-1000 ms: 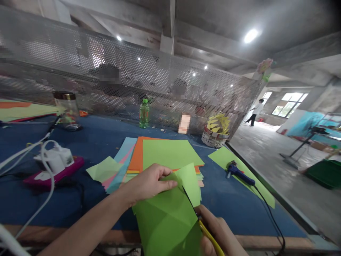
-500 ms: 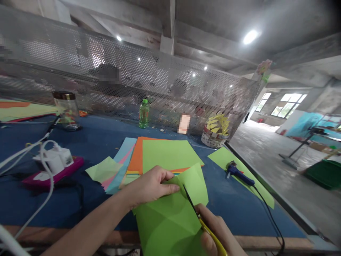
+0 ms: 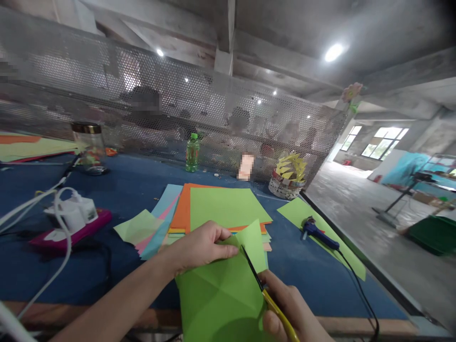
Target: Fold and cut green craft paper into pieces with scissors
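Partly cut green paper (image 3: 213, 299), faintly creased, pointed flap (image 3: 254, 240) raised, yellow-handled scissors (image 3: 271, 303)

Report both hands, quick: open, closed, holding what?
Left hand: closed, pinching the green sheet.
Right hand: closed, gripping the yellow-handled scissors by the handle.

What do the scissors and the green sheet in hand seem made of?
Scissors: the yellow handle looks like smooth plastic, judging by its even, bright colour; the slim dark blades are probably metal.
Green sheet: matte paper or thin card, judging by its creases and lifted flap.
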Tool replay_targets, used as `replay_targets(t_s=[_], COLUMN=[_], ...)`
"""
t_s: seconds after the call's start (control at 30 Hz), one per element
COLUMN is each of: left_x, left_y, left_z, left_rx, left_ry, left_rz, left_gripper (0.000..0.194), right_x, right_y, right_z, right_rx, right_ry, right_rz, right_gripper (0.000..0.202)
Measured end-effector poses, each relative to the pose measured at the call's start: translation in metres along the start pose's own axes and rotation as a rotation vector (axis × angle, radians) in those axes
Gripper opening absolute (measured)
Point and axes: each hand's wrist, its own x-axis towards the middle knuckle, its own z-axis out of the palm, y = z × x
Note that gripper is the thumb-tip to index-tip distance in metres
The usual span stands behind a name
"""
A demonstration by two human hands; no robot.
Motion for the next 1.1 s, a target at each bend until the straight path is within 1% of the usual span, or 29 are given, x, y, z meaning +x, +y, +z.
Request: replay_targets(t_s=[0.2, 0.3, 0.43, 0.57, 0.77, 0.97, 1.1], left_x=[0.001, 0.001, -0.001, -0.003, -0.002, -0.001, 0.001], left_y=[-0.002, -0.001, 0.003, 0.002, 0.001, 0.006, 0.005], left_z=[0.000, 0.002, 0.005, 0.004, 0.004, 0.007, 0.006], left_rx=[-0.026, -0.028, -0.033, -0.022, -0.075, -0.004, 0.036], left_ry=[-0.048, -0.056, -0.062, -0.051, -0.089, -0.020, -0.010], left_rz=[-0.008, -0.001, 0.006, 0.004, 0.012, 0.034, 0.032], left_gripper=[0.037, 0.035, 0.033, 0.033, 0.036, 0.051, 0.051], right_x=[0.002, 0.004, 0.008, 0.010, 0.010, 0.010, 0.011], right_y=[-0.007, -0.014, -0.017, -0.014, -0.012, -0.016, -0.012], right_z=[-0.004, -0.005, -0.004, -0.004, -0.003, -0.004, -0.004], right_rx=[0.033, 0.065, 0.054, 0.048, 0.017, 0.002, 0.000], right_ry=[-0.058, -0.065, -0.046, -0.017, -0.007, 0.004, -0.018], right_rz=[0.006, 0.017, 0.007, 0.004, 0.018, 0.017, 0.011], right_gripper=[0.053, 0.054, 0.051, 0.051, 0.054, 0.057, 0.050])
